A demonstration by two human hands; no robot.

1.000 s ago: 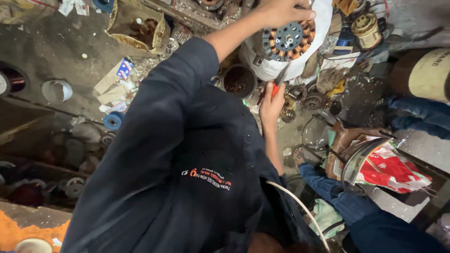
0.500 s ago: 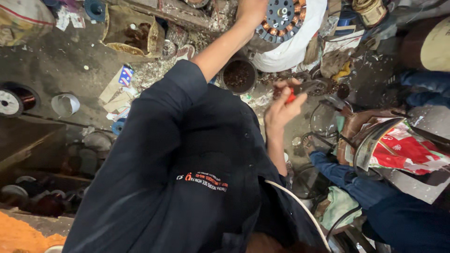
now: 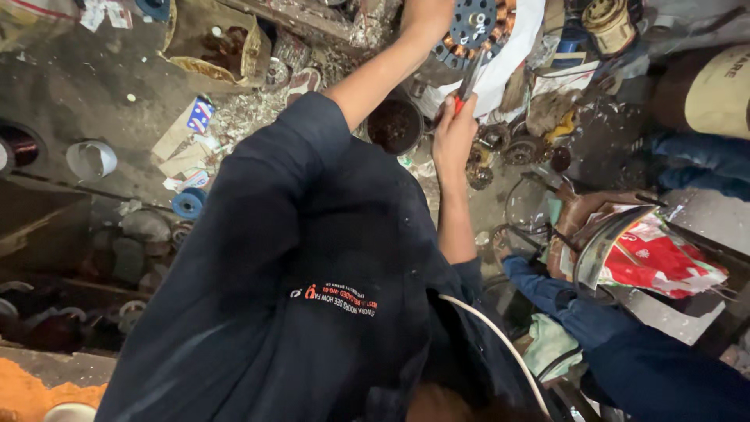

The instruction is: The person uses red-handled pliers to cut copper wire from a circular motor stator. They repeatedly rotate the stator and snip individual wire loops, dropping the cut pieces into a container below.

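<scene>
while the left hand (image 3: 426, 17) steadied the wound motor stator (image 3: 478, 27), pliers worked
right hand (image 3: 453, 133) gripped red-handled pliers (image 3: 469, 78), nose at the copper coils; left fingers clamped on the stator's edge.

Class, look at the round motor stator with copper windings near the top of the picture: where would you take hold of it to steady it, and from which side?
Probably by the outer rim of the motor stator, coming from its left edge, where the left hand sits. The copper coils ring the dark centre, and the right hand brings a red-handled tool up from below, so that side is taken.
</scene>
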